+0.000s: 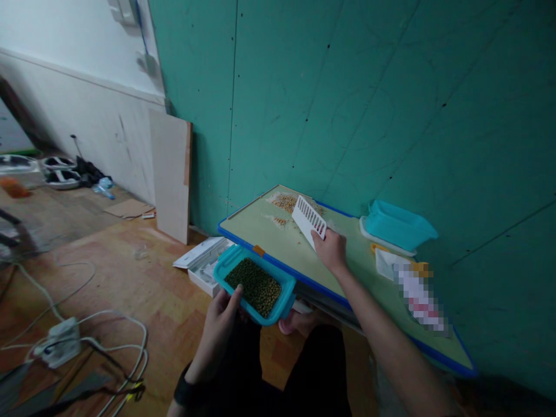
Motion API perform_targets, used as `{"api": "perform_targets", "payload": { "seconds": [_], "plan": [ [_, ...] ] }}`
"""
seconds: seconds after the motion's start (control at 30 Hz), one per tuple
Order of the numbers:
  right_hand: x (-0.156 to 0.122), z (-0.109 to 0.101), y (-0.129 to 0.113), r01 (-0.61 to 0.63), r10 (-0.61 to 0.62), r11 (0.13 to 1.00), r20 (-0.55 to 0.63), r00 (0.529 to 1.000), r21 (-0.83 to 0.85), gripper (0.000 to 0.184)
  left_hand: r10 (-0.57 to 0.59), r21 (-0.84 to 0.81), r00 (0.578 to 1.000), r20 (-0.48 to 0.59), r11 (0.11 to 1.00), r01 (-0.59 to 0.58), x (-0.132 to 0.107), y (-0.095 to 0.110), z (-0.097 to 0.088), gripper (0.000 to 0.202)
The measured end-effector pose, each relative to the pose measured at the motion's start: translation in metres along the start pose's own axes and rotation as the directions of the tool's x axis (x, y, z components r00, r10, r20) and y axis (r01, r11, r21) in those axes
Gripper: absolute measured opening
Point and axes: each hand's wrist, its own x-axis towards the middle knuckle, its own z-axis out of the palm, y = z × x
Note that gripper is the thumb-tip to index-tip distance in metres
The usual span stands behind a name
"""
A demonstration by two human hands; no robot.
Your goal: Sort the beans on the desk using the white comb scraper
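Observation:
My left hand [222, 315] grips the near rim of a teal container [278, 307] filled with green beans [254, 285], held at the front edge of a small blue-rimmed table [278, 240]. My right hand [330, 249] rests on the tabletop and is closed on a white slotted scraper [308, 220], which stands tilted on the table. Just beyond the scraper lie small heaps of yellowish grains [285, 202] at the table's far left corner.
A teal tray on a white lid [397, 226] sits by the green wall. White packets [386, 263] lie on the table's right part. A white box [202, 263] lies on the floor under the table; cables and a power strip [63, 341] lie at left. A board [169, 174] leans on the wall.

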Motion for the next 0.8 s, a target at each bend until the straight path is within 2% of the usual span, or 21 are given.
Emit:
{"api": "perform_targets", "payload": {
  "seconds": [0.17, 0.37, 0.6, 0.8],
  "plan": [
    [0.009, -0.003, 0.023, 0.001, 0.002, 0.997, -0.039, 0.999, 0.072, 0.031, 0.003, -0.001, 1.0, -0.005, 1.0, -0.003, 0.001, 0.001, 0.004, 0.046],
    [0.011, 0.001, 0.048, -0.047, 0.054, 0.991, -0.049, 0.997, 0.128, 0.029, 0.028, 0.03, 1.0, 0.006, 0.999, -0.028, -0.003, 0.011, 0.012, 0.042],
    [0.007, 0.009, 0.054, -0.016, 0.025, 0.969, -0.034, 0.999, 0.245, 0.03, 0.036, 0.065, 0.999, -0.017, 0.997, -0.035, -0.009, 0.018, 0.014, 0.049],
    [0.004, 0.01, 0.053, 0.036, -0.024, 0.923, -0.036, 0.999, 0.382, 0.027, 0.032, 0.061, 0.999, -0.003, 0.998, -0.031, -0.009, 0.015, 0.01, 0.043]
  ]
}}
